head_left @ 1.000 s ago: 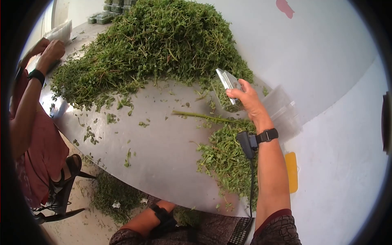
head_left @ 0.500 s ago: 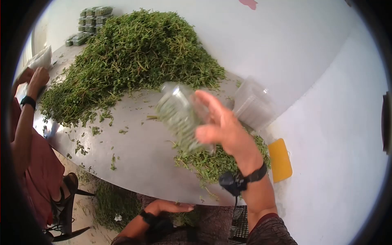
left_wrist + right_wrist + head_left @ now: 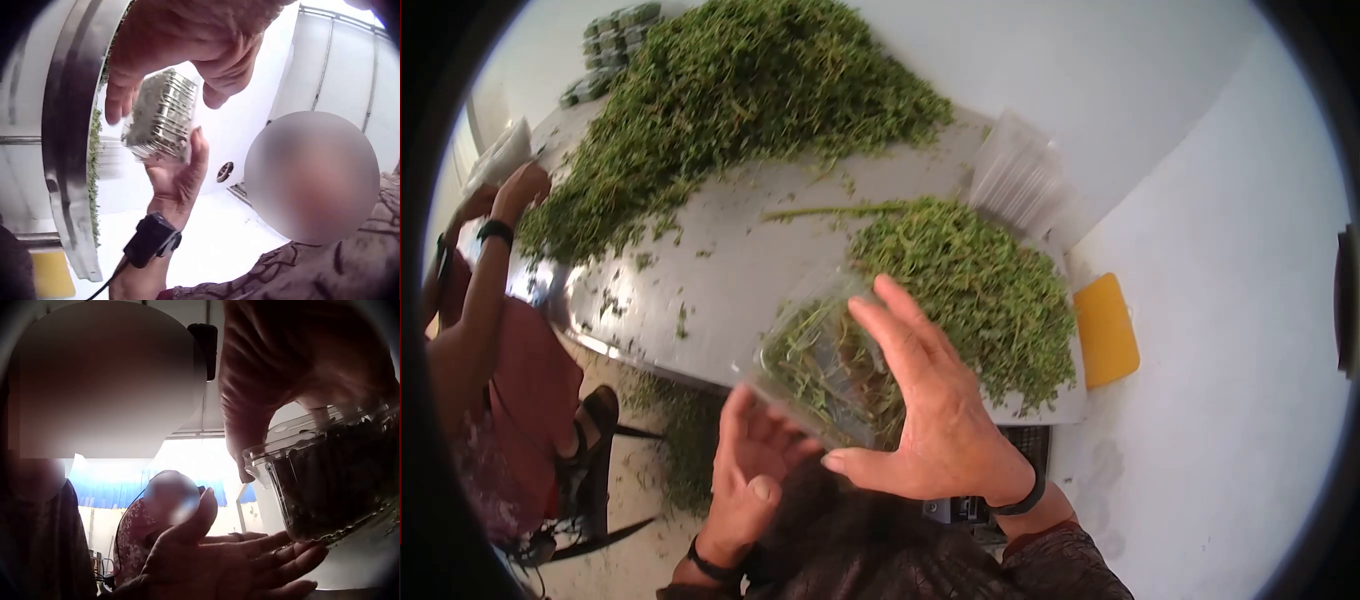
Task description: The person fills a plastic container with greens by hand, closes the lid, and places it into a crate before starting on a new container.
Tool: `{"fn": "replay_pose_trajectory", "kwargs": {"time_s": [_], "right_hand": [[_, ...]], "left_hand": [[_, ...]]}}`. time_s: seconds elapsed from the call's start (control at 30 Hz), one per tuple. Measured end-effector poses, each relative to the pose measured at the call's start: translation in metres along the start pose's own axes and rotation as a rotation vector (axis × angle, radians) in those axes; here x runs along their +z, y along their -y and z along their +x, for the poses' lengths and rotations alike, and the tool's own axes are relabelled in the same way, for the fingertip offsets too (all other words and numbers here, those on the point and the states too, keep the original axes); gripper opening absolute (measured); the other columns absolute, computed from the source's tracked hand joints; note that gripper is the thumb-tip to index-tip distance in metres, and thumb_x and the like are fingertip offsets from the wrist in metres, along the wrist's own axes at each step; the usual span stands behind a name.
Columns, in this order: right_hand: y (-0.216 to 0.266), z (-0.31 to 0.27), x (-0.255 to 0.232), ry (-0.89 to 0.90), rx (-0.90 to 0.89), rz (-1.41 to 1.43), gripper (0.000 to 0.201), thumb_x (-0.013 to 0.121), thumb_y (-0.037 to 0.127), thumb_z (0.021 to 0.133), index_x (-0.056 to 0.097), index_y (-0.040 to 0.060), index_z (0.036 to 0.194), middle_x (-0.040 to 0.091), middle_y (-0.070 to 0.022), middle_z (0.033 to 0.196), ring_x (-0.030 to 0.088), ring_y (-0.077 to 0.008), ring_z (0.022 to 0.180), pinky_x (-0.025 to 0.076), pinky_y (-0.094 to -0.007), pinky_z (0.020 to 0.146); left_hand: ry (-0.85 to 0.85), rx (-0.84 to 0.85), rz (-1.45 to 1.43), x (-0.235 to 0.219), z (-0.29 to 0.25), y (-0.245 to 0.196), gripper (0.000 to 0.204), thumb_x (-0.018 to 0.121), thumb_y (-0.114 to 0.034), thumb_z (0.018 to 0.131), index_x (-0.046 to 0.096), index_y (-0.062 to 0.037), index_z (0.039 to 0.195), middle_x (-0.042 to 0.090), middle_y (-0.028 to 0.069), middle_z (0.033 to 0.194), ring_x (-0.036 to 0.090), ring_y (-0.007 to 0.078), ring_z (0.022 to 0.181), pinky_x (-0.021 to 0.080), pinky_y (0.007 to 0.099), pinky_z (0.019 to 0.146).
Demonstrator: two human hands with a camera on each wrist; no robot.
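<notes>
In the head view my right hand [image 3: 945,425] grips a clear plastic box [image 3: 825,365] from above, thumb on one side and fingers on the other. Leafy green sprigs show through its walls. The box is tilted in front of my body, near the table's front edge. My left hand [image 3: 750,470] is palm up with its fingers extended at the lower side of the box. From the right wrist view, the left fingertips [image 3: 300,547] lie right under the base of the box [image 3: 337,478]. Ribbed walls of the box [image 3: 164,115] face the left wrist view.
A large heap of greens [image 3: 750,90] covers the back of the metal table [image 3: 730,220]; a smaller pile [image 3: 990,290] lies at the right. Stacked empty boxes [image 3: 1020,175] stand by the wall. Filled boxes [image 3: 615,45] sit at the back left. Another person [image 3: 500,350] works at the left.
My right hand has brought the filled box from over the table back toward my body. The left hand has risen from my lap to the box.
</notes>
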State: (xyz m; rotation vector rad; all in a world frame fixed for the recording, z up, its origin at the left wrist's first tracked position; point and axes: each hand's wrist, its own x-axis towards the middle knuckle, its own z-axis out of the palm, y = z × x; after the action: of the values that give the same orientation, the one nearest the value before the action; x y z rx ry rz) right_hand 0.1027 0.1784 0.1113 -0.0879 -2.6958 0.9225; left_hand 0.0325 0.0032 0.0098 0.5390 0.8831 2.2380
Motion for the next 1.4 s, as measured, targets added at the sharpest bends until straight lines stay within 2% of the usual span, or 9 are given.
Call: {"fn": "replay_pose_trajectory", "kwargs": {"time_s": [0.2,0.4,0.47,0.53,0.63,0.73,0.83,1.23,1.4], "right_hand": [[0.006,-0.027,0.024,-0.077,-0.034,-0.146,0.097,0.08,0.024,0.058,0.029,0.0043,0.138,0.021,-0.0259,0.142,0.032,-0.0451,0.122,0.028,-0.0558,0.098],[0.001,-0.05,0.01,-0.043,-0.063,-0.049,0.098,0.082,0.027,0.06,0.029,0.0005,0.138,0.019,-0.027,0.144,0.029,-0.0429,0.129,0.029,-0.05,0.102],[-0.011,-0.058,0.005,-0.137,-0.047,0.197,0.098,0.082,0.032,0.063,0.028,-0.0022,0.138,0.02,-0.0273,0.144,0.03,-0.0377,0.131,0.033,-0.0441,0.101],[-0.023,-0.066,0.012,-0.235,-0.045,0.229,0.093,0.08,0.035,0.068,0.031,-0.005,0.136,0.033,-0.0268,0.139,0.041,-0.0309,0.124,0.039,-0.04,0.097],[-0.034,-0.081,0.011,-0.055,0.184,0.475,0.074,0.074,0.028,0.079,0.036,-0.0075,0.132,0.056,-0.0174,0.114,0.057,-0.0183,0.1,0.045,-0.0313,0.088],[-0.024,-0.087,0.013,-0.078,0.33,0.883,0.067,0.071,0.023,0.082,0.037,-0.0088,0.131,0.056,-0.0152,0.114,0.057,-0.0159,0.099,0.046,-0.0287,0.085],[-0.032,-0.094,0.008,-0.045,0.318,0.976,0.062,0.068,0.019,0.085,0.037,-0.0095,0.13,0.055,-0.0157,0.117,0.056,-0.0154,0.102,0.046,-0.0287,0.087],[-0.039,-0.106,0.007,-0.05,0.298,0.939,0.066,0.069,0.016,0.083,0.034,-0.0089,0.133,0.05,-0.0145,0.125,0.051,-0.0184,0.113,0.041,-0.0322,0.096],[-0.057,-0.125,0.008,-0.119,0.363,1.04,0.064,0.069,0.015,0.081,0.037,-0.0088,0.131,0.053,-0.0128,0.12,0.054,-0.0164,0.106,0.045,-0.0298,0.089]], "left_hand": [[-0.079,0.096,0.227,0.024,0.006,0.008,0.109,0.078,-0.033,0.071,0.002,-0.0077,0.144,0.029,0.0159,0.138,0.033,0.027,0.128,0.032,0.0427,0.104],[-0.136,0.087,0.311,0.022,0.004,0.012,0.095,0.074,-0.023,0.071,0.015,-0.0015,0.142,0.037,0.0156,0.132,0.043,0.0253,0.12,0.037,0.0383,0.101],[-0.148,0.073,0.165,0.023,0.002,0.011,0.093,0.073,-0.02,0.071,0.016,-0.0014,0.142,0.038,0.0156,0.133,0.044,0.0257,0.119,0.037,0.0384,0.101],[-0.126,0.052,0.156,0.016,0.001,0.012,0.094,0.073,-0.021,0.07,0.016,-0.0009,0.142,0.038,0.0158,0.133,0.043,0.0266,0.121,0.037,0.0395,0.101],[-0.123,0.033,0.091,0.018,-0.001,0.013,0.096,0.074,-0.024,0.068,0.016,-0.0002,0.141,0.038,0.0164,0.134,0.042,0.0271,0.122,0.037,0.0407,0.102],[-0.105,0.016,0.105,0.018,-0.002,0.014,0.098,0.074,-0.026,0.067,0.016,0.0,0.142,0.037,0.0166,0.134,0.041,0.0276,0.123,0.036,0.0416,0.102],[-0.074,-0.003,0.1,0.021,-0.003,0.014,0.1,0.075,-0.027,0.066,0.016,0.0,0.142,0.038,0.0165,0.134,0.042,0.0277,0.123,0.036,0.0415,0.102],[0.052,-0.017,0.252,0.033,0.003,0.015,0.106,0.079,-0.029,0.062,0.016,-0.0002,0.142,0.043,0.0151,0.13,0.046,0.0244,0.119,0.037,0.0385,0.102],[0.195,-0.087,0.294,0.047,0.01,0.022,0.103,0.078,-0.024,0.067,0.013,-0.0017,0.144,0.039,0.0158,0.134,0.043,0.0249,0.123,0.036,0.0397,0.102]]}}
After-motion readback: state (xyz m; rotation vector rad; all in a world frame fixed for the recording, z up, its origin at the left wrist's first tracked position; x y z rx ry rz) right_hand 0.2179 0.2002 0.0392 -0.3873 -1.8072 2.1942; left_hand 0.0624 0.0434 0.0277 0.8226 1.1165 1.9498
